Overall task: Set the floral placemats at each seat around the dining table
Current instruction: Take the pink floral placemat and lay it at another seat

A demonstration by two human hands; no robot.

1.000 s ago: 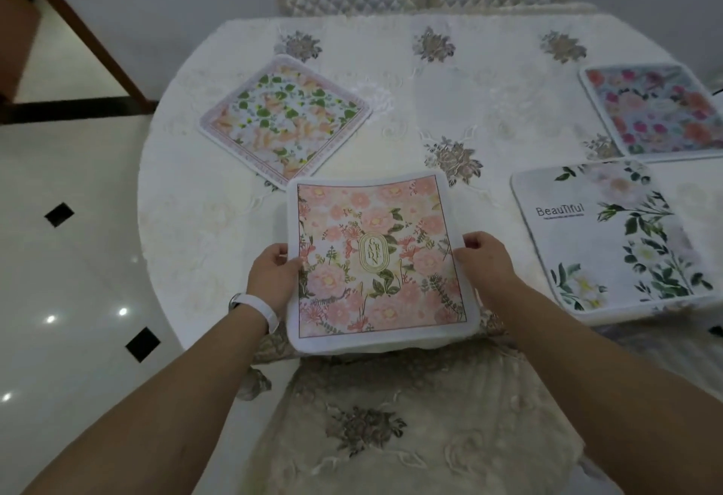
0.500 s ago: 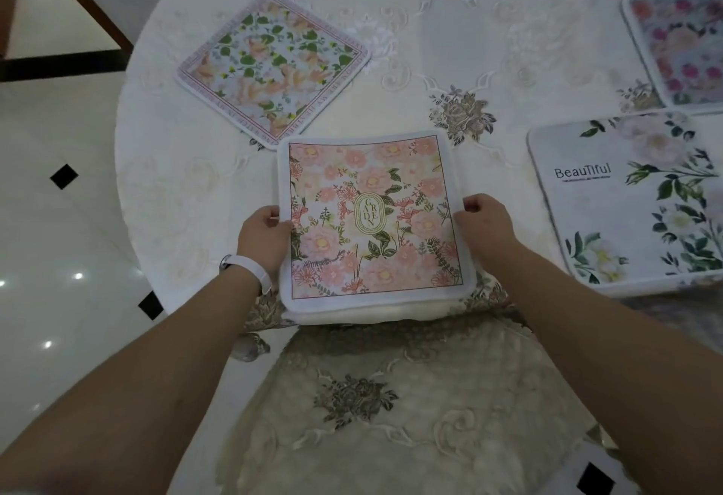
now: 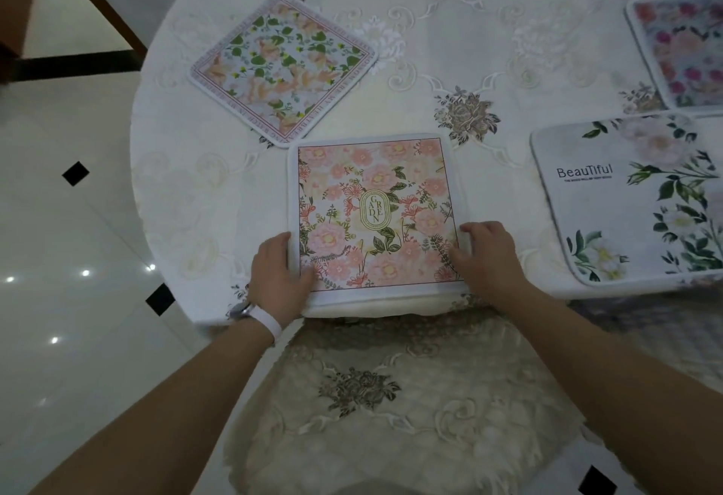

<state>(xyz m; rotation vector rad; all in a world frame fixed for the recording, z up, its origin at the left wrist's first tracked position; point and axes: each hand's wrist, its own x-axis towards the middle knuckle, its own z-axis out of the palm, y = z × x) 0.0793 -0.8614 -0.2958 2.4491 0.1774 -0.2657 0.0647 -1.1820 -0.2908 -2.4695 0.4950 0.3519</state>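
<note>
The left hand (image 3: 279, 271) and right hand (image 3: 487, 255) pinch the pink placemat (image 3: 375, 212) at centre frame, square to the table (image 3: 195, 201) edge, GARDEN oval upright, a leafy placemat (image 3: 283, 64) just beside its upper-left corner.

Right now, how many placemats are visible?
4: pink Garden mat nearest, leafy mat upper left, Beautiful mat right, rose mat top right, cropped; more may lie off-frame.
</note>
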